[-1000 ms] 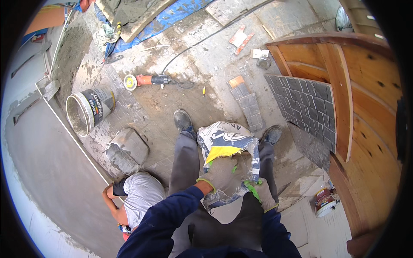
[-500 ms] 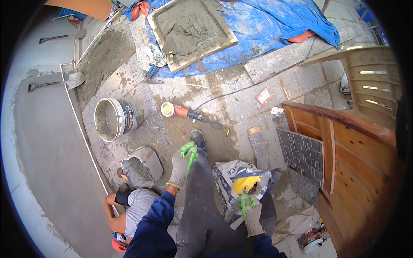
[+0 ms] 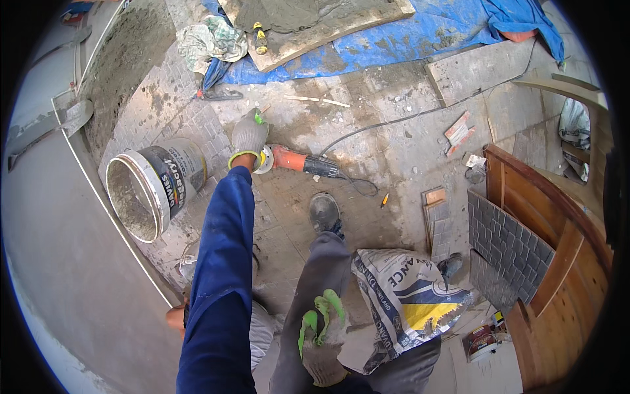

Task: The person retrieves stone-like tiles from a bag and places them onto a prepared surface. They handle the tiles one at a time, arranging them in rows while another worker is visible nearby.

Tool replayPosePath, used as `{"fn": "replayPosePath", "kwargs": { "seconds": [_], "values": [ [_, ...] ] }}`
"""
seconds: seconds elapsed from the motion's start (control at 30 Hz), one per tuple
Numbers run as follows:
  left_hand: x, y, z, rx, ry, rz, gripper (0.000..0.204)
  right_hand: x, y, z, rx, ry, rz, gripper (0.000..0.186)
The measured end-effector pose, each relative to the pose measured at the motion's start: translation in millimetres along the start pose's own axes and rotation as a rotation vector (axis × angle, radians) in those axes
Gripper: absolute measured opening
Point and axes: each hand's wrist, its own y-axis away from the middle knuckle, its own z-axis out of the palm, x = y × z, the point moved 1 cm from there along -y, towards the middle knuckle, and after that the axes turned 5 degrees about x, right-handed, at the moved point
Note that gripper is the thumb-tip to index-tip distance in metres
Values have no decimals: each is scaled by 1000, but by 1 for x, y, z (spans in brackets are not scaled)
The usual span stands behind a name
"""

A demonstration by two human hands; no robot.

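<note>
My left hand point(image 3: 250, 134), in a grey glove with green fingertips, stretches forward over the floor. It is beside the yellow-and-white disc of an orange angle grinder point(image 3: 289, 159); its fingers are mostly hidden behind the back of the hand, so their grip does not show. My right hand point(image 3: 323, 338), gloved alike, hovers over my thigh, its fingers loosely bent and apart with nothing visible in them. To its right, a torn cement bag point(image 3: 410, 295) in white, blue and yellow leans by my leg.
A white bucket point(image 3: 157, 187) lies tipped at left. Ahead, a wood-framed tray of wet mortar point(image 3: 289, 16) rests on blue tarp point(image 3: 394, 49), a yellow-handled tool point(image 3: 260, 39) on its edge. Wooden furniture point(image 3: 551, 262) stands at right. Another person's hand point(image 3: 176, 318) is at lower left.
My left hand has gone from my knee forward to beside the grinder. My right hand has left the cement bag and moved left over my thigh. The view has shifted.
</note>
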Motion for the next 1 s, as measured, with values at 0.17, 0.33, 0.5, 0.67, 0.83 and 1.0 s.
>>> {"fn": "replayPosePath", "kwargs": {
  "seconds": [0.17,0.33,0.5,0.67,0.83,1.0],
  "values": [
    [21,-43,44,-35,-188,-12,49,0,-14,27,-89,-30,71,51],
    [39,-36,56,28,-252,-24,34,0,-25,40,-71,-120,104,46],
    [49,-31,38,123,-58,49,30,-6,-31,38,-73,-128,179,47],
    [77,-39,48,222,-126,428,35,-7,-36,38,-137,-156,215,49],
    [95,-31,72,145,-236,437,38,-3,-42,41,-119,-154,137,46],
    [98,-38,71,22,-190,287,38,-5,-44,46,-75,-179,140,39]
  ]
}}
